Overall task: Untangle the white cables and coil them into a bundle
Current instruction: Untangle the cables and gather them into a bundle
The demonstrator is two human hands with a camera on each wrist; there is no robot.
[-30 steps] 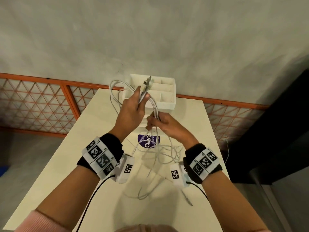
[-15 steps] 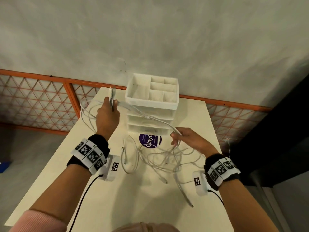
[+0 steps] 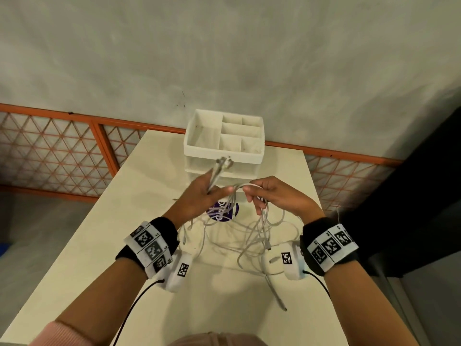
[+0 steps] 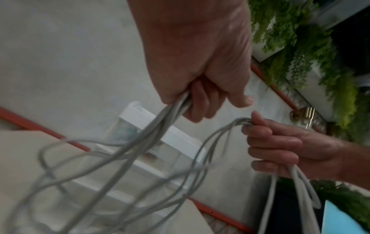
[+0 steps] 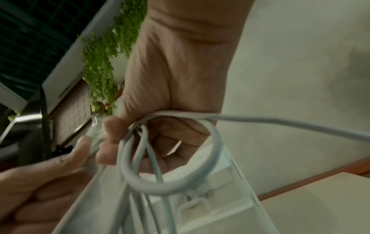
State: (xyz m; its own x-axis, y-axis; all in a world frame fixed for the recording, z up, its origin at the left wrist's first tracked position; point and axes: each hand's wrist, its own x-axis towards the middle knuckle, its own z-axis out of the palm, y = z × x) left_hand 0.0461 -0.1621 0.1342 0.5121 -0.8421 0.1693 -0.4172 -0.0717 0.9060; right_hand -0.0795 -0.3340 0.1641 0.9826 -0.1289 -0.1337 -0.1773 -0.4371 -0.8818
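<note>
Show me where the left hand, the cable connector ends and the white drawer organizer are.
left hand [image 3: 197, 198]: head view, back of the hand.
cable connector ends [image 3: 223, 163]: head view, plug tips sticking up above the left hand.
white drawer organizer [image 3: 199, 148]: head view, front rim of the top tray.

White cables [image 5: 170, 188] were held in a loop by the right hand [image 5: 180, 79]. The left hand [image 5: 40, 182] was seen close beside it.
</note>
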